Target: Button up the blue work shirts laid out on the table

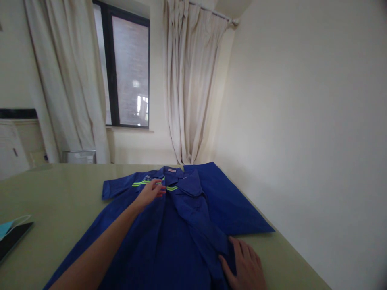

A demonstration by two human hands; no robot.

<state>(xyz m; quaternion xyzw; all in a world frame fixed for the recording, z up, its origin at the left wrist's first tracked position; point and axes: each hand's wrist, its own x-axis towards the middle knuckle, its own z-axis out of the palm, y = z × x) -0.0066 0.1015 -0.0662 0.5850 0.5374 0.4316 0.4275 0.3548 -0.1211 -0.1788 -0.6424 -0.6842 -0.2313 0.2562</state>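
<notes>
A dark blue work jacket (178,237) with yellow-green reflective stripes on the chest lies spread on a green table, its collar at the far end. One short-looking sleeve (116,188) reaches out to the left; the other side folds down along the right. My left hand (152,191) is over the jacket's chest by the front opening, fingers stretched apart; contact with the cloth is unclear. Low on the right, my right hand (244,264) lies on the jacket's edge, thumb spread away from the fingers, blue cloth between them. Beside the jacket lies a flat blue cloth piece (232,201), partly under it.
The green table (69,201) runs along a white wall (317,141) on the right. At the left edge lie a dark flat device (16,239) and a light blue face mask (5,229). Behind the table are curtains (193,80) and a window (131,72).
</notes>
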